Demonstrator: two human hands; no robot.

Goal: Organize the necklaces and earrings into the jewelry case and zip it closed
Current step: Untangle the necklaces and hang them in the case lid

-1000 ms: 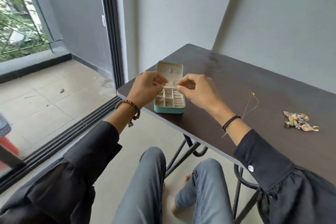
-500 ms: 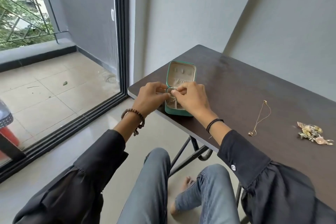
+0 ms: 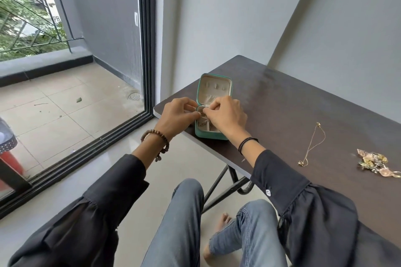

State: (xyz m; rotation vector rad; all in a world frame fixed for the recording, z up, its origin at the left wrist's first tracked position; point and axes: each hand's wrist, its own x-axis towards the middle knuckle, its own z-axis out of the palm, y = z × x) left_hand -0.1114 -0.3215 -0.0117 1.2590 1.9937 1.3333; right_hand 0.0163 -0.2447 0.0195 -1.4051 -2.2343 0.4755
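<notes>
Over the case [image 3: 211, 135], the left hand [image 3: 178, 115] and right hand [image 3: 227, 115] are pinching a thin chain [image 3: 202, 122], looking light, limp, best held by its ends.

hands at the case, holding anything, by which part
Left hand and right hand pinch a small jewelry piece over the jewelry case; which part is too small to tell.

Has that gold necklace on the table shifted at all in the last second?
No. The gold necklace keeps its spot beside the earring pile on the table; only the camera view changed.
</notes>
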